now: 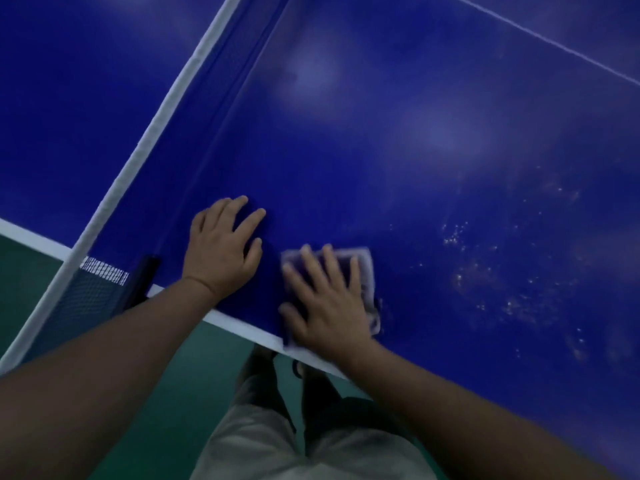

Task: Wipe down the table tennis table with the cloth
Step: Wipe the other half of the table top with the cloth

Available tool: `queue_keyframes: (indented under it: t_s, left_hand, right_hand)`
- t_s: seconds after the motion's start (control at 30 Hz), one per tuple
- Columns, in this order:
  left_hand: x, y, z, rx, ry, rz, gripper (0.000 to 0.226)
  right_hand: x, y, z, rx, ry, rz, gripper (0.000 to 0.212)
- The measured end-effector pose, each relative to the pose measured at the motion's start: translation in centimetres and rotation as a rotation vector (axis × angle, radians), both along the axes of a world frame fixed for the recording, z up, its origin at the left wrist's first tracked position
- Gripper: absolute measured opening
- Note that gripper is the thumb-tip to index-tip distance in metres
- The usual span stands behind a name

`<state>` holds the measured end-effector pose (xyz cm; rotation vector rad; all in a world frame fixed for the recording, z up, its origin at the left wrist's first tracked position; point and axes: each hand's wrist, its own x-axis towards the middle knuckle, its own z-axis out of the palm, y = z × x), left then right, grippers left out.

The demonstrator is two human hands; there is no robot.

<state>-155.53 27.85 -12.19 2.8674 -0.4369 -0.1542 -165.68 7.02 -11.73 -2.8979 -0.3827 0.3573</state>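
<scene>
Cloth point(363, 263): pressing it flat under the spread right hand point(329, 299) at the near edge of the bench point(433, 140); resting the left hand point(221, 247), fingers relaxed, empty, just beside. Seeming soft, light, limp; likely needing broad palm pressure mid-cloth, lest bunching.

You have one view: the head camera looks steeply down, close over the near edge of the table point(242, 328), frame tilted; the net point(166, 109) runs off toward 1 o'clock, your legs point(277, 431) at 6 o'clock.
</scene>
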Motion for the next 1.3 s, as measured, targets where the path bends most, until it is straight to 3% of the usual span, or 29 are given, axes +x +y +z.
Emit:
queue_keyframes:
  t_s: [0.1, 0.17, 0.3, 0.4, 0.57, 0.67, 0.8, 0.9, 1.03, 1.13, 1.2, 1.3]
  left_hand:
    - [3.2, 0.5, 0.0, 0.036, 0.034, -0.039, 0.059]
    - [4.6, 0.2, -0.2, 0.054, 0.087, -0.081, 0.063]
    - [4.9, 0.4, -0.7, 0.042, 0.096, -0.117, 0.061]
    - [4.9, 0.4, -0.7, 0.038, 0.091, -0.122, 0.06]
    - [5.1, 0.4, -0.8, 0.044, 0.075, -0.149, 0.058]
    - [5.2, 0.6, -1.0, 0.053, 0.057, -0.147, 0.058]
    - [5.2, 0.6, -1.1, 0.08, 0.059, -0.168, 0.058]
    - [5.3, 0.4, -0.9, 0.096, 0.078, -0.158, 0.061]
    - [5.6, -0.1, -0.5, 0.147, 0.118, -0.158, 0.066]
    - [6.7, -0.4, -0.1, 0.118, 0.104, -0.205, 0.067]
    - [8.2, -0.7, 0.0, 0.086, 0.091, -0.271, 0.066]
    - [11.3, -2.5, 0.0, 0.067, 0.081, -0.291, 0.064]
  right_hand:
    - [-2.6, 0.4, -0.5, 0.0, 0.023, 0.185, 0.06]
    - [1.5, -1.4, -0.4, -0.027, 0.034, 0.247, 0.058]
    - [12.5, -7.3, 0.0, -0.193, 0.03, -0.105, 0.06]
    - [11.5, -6.8, 0.1, -0.139, -0.024, -0.249, 0.059]
    - [-0.5, 1.0, -0.4, -0.076, -0.02, -0.043, 0.055]
    - [2.9, -1.8, 0.1, -0.079, 0.008, 0.127, 0.052]
    - [13.3, -7.2, 0.6, -0.175, -0.02, -0.278, 0.056]
    - [12.3, -5.2, 0.2, -0.164, -0.045, -0.45, 0.056]
    - [2.5, 1.2, 0.2, -0.077, -0.009, -0.13, 0.053]
    - [5.5, -1.1, 0.3, -0.059, -0.005, 0.037, 0.052]
    - [12.2, -4.4, -0.2, -0.119, -0.07, -0.087, 0.054]
    - [20.2, -8.1, 0.0, -0.146, -0.058, -0.46, 0.056]
